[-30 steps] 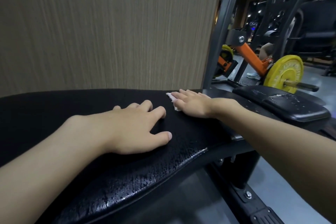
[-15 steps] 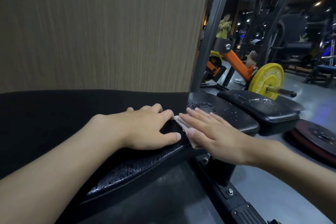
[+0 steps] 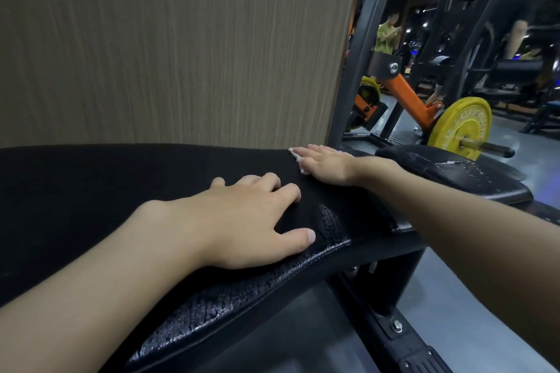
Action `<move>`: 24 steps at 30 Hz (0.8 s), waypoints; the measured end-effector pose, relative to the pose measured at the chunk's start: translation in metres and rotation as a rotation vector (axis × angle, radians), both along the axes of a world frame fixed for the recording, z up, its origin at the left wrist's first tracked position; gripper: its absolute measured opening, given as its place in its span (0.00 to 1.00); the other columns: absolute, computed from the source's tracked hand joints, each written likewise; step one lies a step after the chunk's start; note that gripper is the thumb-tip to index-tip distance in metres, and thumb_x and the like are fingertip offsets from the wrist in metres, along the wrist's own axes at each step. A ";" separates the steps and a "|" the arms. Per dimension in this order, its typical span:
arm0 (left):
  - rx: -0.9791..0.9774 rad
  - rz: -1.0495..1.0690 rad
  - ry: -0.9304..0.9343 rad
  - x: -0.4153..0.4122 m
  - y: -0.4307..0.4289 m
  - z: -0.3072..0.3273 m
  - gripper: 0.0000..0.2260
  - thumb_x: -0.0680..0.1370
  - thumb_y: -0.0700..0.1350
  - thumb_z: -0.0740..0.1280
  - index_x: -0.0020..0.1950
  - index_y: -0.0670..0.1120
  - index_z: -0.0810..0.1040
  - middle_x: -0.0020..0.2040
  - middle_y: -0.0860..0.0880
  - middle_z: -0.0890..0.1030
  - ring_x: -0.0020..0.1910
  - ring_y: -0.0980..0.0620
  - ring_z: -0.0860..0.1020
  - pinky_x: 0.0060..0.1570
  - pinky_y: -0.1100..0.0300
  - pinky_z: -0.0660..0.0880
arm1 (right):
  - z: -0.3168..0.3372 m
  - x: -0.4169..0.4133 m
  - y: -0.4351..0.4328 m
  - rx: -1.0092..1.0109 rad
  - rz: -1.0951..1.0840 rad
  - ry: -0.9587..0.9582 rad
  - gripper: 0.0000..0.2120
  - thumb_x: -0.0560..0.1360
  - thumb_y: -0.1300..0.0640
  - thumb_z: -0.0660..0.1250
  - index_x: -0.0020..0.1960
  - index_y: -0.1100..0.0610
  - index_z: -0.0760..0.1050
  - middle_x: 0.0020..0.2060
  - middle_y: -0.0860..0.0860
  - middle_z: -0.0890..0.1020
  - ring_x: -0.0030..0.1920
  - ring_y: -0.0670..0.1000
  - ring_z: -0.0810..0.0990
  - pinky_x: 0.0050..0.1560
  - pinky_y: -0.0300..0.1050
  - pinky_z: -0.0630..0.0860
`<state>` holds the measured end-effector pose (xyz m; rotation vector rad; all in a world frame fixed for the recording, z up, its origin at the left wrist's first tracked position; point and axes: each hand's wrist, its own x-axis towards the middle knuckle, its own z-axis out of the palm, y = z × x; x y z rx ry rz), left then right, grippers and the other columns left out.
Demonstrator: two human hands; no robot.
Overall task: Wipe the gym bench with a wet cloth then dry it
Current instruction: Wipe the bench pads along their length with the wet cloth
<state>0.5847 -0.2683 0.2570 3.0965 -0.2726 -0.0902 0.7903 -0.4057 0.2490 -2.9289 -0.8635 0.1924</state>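
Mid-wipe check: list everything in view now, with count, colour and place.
bench pad: one, black, across the foreground, cracked near its front edge
cloth: one, whitish, on the pad's far edge, under the right hand
second pad: one, black, right, droplets on it
wall panel: one, brown wood-grain, behind the bench pad
upright post: one, grey, right of the wall panel
weight plates: two, yellow, on the machine behind
machine arm: one, orange, between the weight plates
person: one, yellow-green shirt, far background
floor: grey, lower right
left hand: one, resting on the bench pad, fingers spread
right hand: one, flat on the cloth
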 end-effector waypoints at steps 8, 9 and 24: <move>0.022 0.009 0.032 0.002 -0.003 0.002 0.30 0.73 0.71 0.47 0.71 0.59 0.58 0.70 0.56 0.62 0.72 0.52 0.61 0.67 0.40 0.61 | -0.001 0.030 0.012 0.012 -0.066 0.016 0.27 0.82 0.40 0.43 0.80 0.40 0.51 0.81 0.49 0.53 0.80 0.54 0.48 0.77 0.62 0.45; 0.023 0.011 0.034 0.002 -0.004 0.002 0.29 0.74 0.71 0.47 0.71 0.59 0.58 0.70 0.55 0.62 0.72 0.52 0.61 0.67 0.39 0.61 | -0.002 0.024 0.009 0.010 -0.062 0.017 0.26 0.82 0.40 0.42 0.80 0.40 0.50 0.81 0.49 0.51 0.80 0.54 0.47 0.78 0.61 0.43; -0.010 0.027 0.039 -0.001 -0.019 0.006 0.26 0.79 0.66 0.50 0.74 0.57 0.58 0.74 0.53 0.61 0.73 0.50 0.61 0.68 0.41 0.62 | 0.001 -0.130 -0.096 0.014 0.092 -0.096 0.23 0.85 0.46 0.43 0.80 0.42 0.49 0.79 0.45 0.56 0.79 0.45 0.48 0.73 0.41 0.43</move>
